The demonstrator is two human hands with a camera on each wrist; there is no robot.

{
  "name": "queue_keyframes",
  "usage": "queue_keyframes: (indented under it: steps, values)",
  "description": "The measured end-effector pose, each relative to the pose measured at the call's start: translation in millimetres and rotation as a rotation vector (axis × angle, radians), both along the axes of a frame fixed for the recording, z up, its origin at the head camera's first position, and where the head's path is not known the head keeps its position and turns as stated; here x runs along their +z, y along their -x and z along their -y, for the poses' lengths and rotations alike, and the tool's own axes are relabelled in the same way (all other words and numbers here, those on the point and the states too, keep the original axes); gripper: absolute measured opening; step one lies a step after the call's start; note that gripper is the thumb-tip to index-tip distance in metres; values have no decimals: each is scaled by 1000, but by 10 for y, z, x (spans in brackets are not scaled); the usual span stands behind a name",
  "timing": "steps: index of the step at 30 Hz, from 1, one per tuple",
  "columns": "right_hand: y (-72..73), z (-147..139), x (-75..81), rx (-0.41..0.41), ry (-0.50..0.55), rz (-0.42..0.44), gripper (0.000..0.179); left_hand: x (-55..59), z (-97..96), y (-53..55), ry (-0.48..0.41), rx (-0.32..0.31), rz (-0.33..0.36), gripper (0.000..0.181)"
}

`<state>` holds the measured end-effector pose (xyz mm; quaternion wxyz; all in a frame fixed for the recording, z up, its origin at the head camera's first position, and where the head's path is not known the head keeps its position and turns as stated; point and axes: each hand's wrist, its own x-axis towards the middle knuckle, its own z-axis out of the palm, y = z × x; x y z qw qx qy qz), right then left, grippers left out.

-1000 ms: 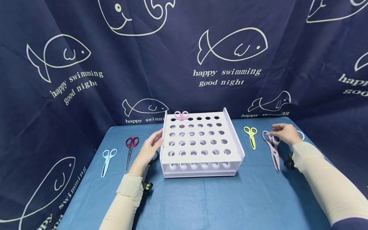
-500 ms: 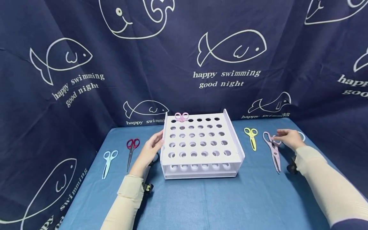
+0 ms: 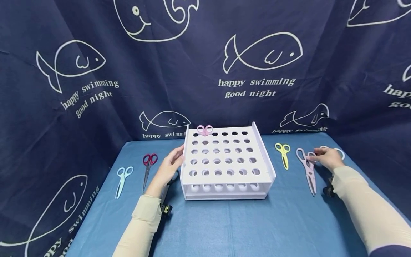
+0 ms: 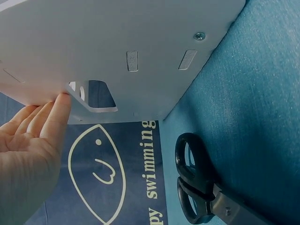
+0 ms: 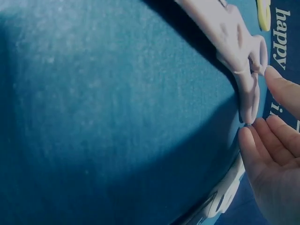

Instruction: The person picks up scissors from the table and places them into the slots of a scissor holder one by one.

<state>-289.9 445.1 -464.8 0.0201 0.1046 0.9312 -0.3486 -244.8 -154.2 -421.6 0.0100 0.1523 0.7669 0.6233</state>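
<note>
My left hand (image 3: pixel 167 167) rests with nearly straight fingers against the left side panel of a white rack (image 3: pixel 224 179) full of round holes. In the left wrist view its fingertips touch the panel beside a cut-out, and black-handled scissors (image 4: pixel 194 173) lie on the cloth below. My right hand (image 3: pixel 329 157) is at the handles of pale pink scissors (image 3: pixel 310 173). In the right wrist view, thumb and fingers are spread to either side of a handle loop, with no closed grip visible. Small pink scissors (image 3: pixel 204 134) stand in a back-row hole, handles up.
Yellow scissors (image 3: pixel 284 153) lie right of the rack. Scissors with a pale handle (image 3: pixel 339 152) are partly hidden behind my right hand. On the left lie red-handled scissors (image 3: pixel 147 166) and light blue scissors (image 3: pixel 121 178). A dark fish-print curtain (image 3: pixel 205 71) stands behind the table.
My right hand has come down and slightly right, from above the pale pink scissors to their right handle loop. The left hand keeps its place on the rack.
</note>
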Motion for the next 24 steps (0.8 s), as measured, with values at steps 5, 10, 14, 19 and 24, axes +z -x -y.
queue_keyframes:
  steps: [5, 10, 14, 19, 24]
  values:
    - [58, -1, 44, 3, -54, 17, 78, 53, 1, 24, -1, -4, -18, 48]
    - [101, 4, 113, 30, -77, -6, 75, 93, 20, 50, 12, 2, -33, 48]
    - [98, 2, 129, 37, -90, -1, 73, 105, 23, 61, 6, -14, -38, 49]
    - [82, 20, 123, 22, -85, 6, 73, 99, 16, 38, 12, -12, -37, 49]
    - [56, 56, 145, 27, -107, -14, 70, 70, 20, 2, 2, -12, -27, 49]
